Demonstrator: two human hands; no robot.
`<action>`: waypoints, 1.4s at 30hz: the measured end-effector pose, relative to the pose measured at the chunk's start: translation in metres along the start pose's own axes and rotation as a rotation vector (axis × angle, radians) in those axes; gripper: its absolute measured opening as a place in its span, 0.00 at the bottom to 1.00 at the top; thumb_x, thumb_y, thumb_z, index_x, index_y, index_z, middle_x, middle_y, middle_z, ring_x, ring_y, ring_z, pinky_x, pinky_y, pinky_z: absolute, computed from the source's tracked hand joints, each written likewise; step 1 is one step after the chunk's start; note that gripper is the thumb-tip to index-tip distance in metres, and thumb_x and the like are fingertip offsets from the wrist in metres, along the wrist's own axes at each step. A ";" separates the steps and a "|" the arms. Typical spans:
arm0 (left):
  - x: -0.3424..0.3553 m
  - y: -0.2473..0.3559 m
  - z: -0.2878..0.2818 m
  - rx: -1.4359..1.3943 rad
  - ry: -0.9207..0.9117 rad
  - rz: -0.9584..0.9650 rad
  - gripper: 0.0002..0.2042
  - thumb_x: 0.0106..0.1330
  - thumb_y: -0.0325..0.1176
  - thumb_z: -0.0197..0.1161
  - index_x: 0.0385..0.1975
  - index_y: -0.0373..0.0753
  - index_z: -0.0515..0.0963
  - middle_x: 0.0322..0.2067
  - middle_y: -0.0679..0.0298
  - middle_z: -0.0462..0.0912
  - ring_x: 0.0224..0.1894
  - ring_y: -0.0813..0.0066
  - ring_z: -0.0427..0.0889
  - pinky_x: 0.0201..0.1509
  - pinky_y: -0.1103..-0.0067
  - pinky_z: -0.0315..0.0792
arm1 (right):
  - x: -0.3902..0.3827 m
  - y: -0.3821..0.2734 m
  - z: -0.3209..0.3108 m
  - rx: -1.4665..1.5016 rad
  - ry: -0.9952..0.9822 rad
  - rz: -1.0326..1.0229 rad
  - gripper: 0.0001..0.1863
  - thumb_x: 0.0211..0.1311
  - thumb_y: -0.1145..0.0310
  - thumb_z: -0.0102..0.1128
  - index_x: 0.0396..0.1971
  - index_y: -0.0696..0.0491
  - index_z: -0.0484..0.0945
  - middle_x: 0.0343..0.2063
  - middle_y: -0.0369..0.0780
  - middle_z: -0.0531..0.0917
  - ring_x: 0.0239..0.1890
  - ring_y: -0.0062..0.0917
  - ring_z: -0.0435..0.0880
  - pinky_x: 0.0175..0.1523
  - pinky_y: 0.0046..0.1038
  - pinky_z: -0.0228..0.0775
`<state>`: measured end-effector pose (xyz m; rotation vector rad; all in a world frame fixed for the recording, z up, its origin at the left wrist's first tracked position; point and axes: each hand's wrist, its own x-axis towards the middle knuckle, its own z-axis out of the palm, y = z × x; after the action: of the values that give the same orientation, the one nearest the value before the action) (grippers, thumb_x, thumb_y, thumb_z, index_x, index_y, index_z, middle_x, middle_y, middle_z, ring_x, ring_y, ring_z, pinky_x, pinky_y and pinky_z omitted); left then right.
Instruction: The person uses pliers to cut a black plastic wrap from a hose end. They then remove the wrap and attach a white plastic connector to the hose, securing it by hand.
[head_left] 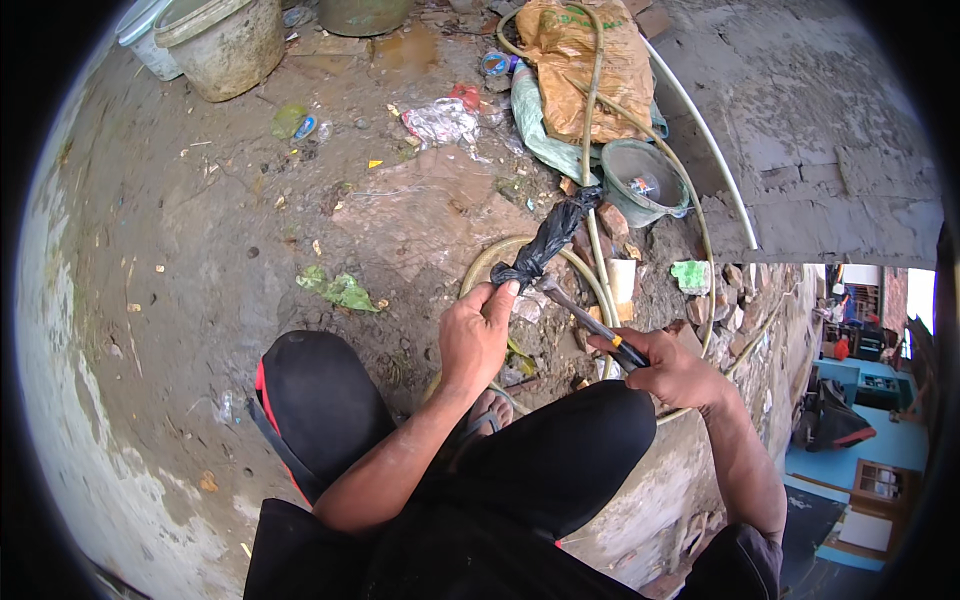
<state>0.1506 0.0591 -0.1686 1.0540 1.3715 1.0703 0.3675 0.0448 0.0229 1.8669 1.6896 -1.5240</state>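
My left hand (pixel 475 335) grips a yellowish hose (pixel 590 170) at a spot wrapped in black plastic (pixel 550 240). The wrap runs up and to the right from my fingers. My right hand (pixel 670 368) holds a tool with a dark handle and an orange band (pixel 600 328), its tip pointing at the wrap just beside my left fingers. Whether the tip touches the wrap I cannot tell. My knees in black trousers sit below both hands, and a sandalled foot shows between them.
Muddy ground with litter. Dirty buckets (pixel 225 45) stand at the top left. An orange-brown sack (pixel 585 70) on green sheeting and a grey bowl (pixel 640 180) lie beyond the hose. A white pipe (pixel 705 150) runs along a concrete slab (pixel 830 140). Rubble lies to the right.
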 end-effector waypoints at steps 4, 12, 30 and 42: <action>-0.007 0.002 0.003 0.036 0.039 0.056 0.22 0.75 0.52 0.64 0.34 0.34 0.85 0.22 0.45 0.82 0.28 0.40 0.82 0.33 0.56 0.71 | -0.005 -0.004 -0.007 0.020 -0.054 0.042 0.38 0.55 0.77 0.56 0.71 0.53 0.73 0.24 0.29 0.71 0.27 0.16 0.73 0.33 0.25 0.65; -0.023 0.005 0.018 0.116 0.102 0.251 0.18 0.73 0.45 0.68 0.38 0.32 0.87 0.28 0.44 0.85 0.30 0.41 0.84 0.34 0.59 0.74 | -0.023 0.010 0.012 -0.381 0.213 -0.193 0.31 0.59 0.73 0.61 0.64 0.63 0.75 0.43 0.51 0.83 0.47 0.41 0.85 0.55 0.37 0.75; -0.023 0.005 0.027 0.221 0.148 0.375 0.16 0.73 0.43 0.68 0.34 0.33 0.87 0.27 0.45 0.84 0.29 0.41 0.83 0.32 0.57 0.72 | -0.020 0.004 0.012 -0.183 0.038 -0.049 0.42 0.64 0.75 0.58 0.78 0.53 0.56 0.56 0.54 0.81 0.60 0.42 0.82 0.63 0.40 0.72; -0.023 0.003 0.023 0.208 0.114 0.514 0.16 0.73 0.41 0.68 0.32 0.31 0.86 0.27 0.44 0.84 0.28 0.41 0.83 0.31 0.57 0.73 | -0.010 0.006 0.005 0.048 -0.052 0.068 0.36 0.73 0.69 0.58 0.77 0.62 0.57 0.41 0.45 0.86 0.44 0.33 0.88 0.55 0.36 0.77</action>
<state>0.1746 0.0380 -0.1624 1.5746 1.3560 1.3943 0.3711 0.0327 0.0259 1.8712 1.5650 -1.5853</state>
